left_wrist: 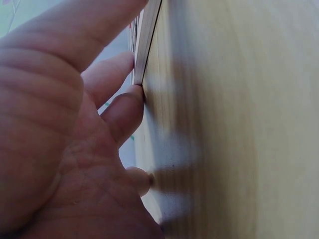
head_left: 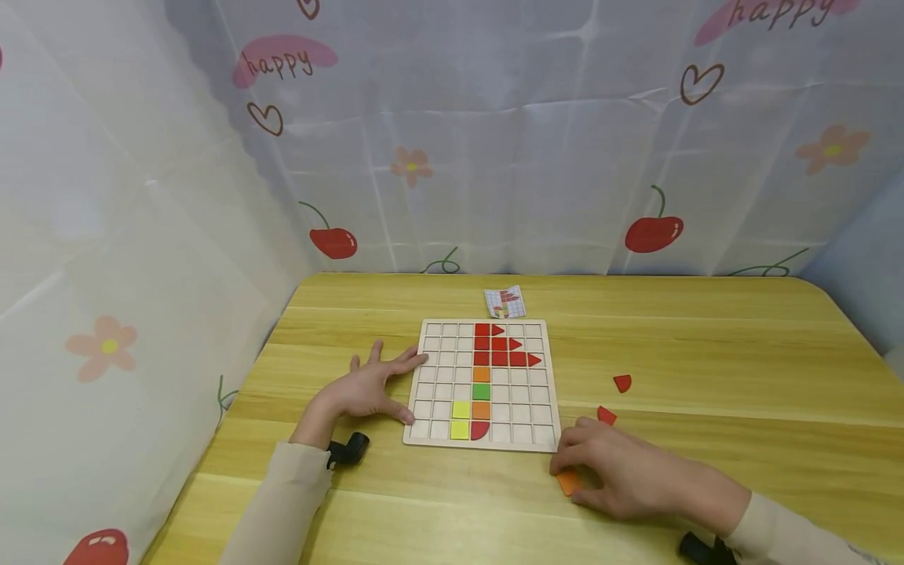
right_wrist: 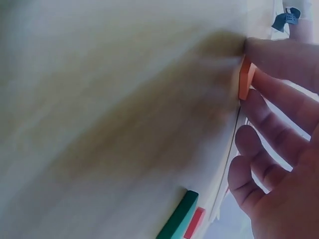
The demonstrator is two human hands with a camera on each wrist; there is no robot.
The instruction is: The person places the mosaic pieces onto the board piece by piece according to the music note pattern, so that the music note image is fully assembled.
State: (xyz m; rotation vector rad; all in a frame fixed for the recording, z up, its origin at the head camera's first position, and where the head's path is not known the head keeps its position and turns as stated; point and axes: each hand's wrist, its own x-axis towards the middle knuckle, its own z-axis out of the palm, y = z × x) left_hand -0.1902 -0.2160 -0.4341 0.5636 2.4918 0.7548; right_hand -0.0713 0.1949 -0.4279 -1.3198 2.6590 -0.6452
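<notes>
A pale wooden grid board [head_left: 523,412] lies on the table. Red squares and triangles [head_left: 500,359] fill part of its upper rows; orange, green and yellow squares [head_left: 461,410] and a red quarter-round piece [head_left: 479,430] sit below. With spread fingers, my left hand [head_left: 363,391] touches the board's left edge. Off the board's lower right corner, my right hand [head_left: 625,475] pinches an orange tile [head_left: 568,482] at the tabletop. The right wrist view shows this orange tile [right_wrist: 244,79] between thumb and fingers, partly covered by them.
Two loose red quarter-round pieces [head_left: 622,383] lie right of the board, one partly behind my right hand. A green piece [right_wrist: 178,218] and a red piece [right_wrist: 194,223] show in the right wrist view. A small printed card [head_left: 504,301] lies behind the board.
</notes>
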